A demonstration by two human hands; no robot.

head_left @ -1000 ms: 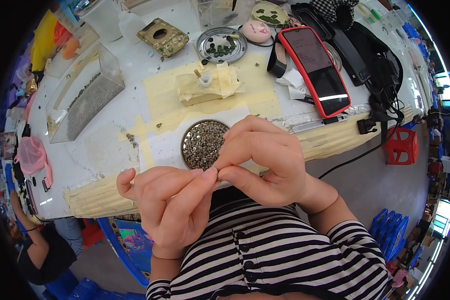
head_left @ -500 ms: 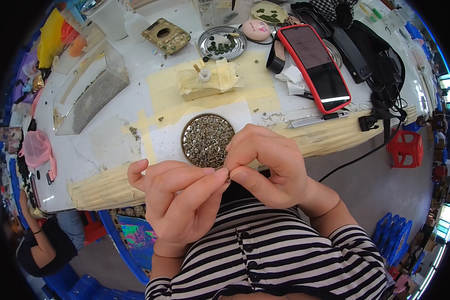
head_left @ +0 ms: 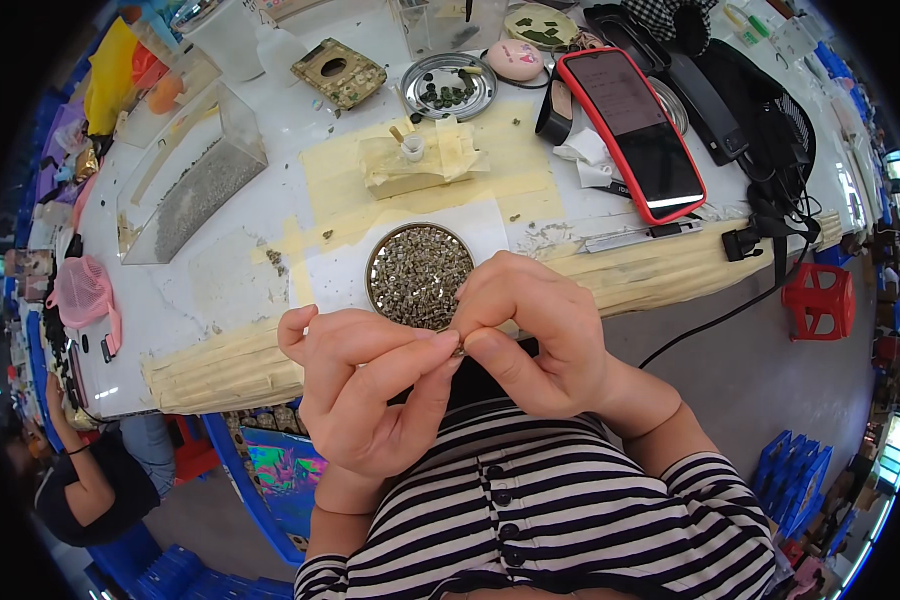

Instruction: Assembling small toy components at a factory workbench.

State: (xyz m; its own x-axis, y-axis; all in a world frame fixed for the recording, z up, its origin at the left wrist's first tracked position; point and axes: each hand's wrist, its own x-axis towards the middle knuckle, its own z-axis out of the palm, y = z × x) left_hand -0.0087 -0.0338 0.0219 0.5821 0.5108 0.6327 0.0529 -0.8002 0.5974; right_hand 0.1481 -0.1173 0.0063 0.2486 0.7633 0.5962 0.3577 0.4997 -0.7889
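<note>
Brownish bit (head_left: 459, 351) in pinched grip of left hand (head_left: 365, 388) and right hand (head_left: 545, 340), both angled inward.

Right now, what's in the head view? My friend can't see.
Left hand and right hand seem to pinch a tiny piece beside a round dish of greyish bits; beyond are a taped block and red-cased phone.

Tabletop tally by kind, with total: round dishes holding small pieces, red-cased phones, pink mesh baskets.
Round dishes: 3 (dark-rimmed dish of brownish metallic bits, silver metal dish of dark green pieces, pale yellow dish of green pieces)
Red-cased rectangular phone: 1
Pink plastic mesh basket: 1
Total: 5
Not counted: round silver object partly hidden by the phone.
</note>
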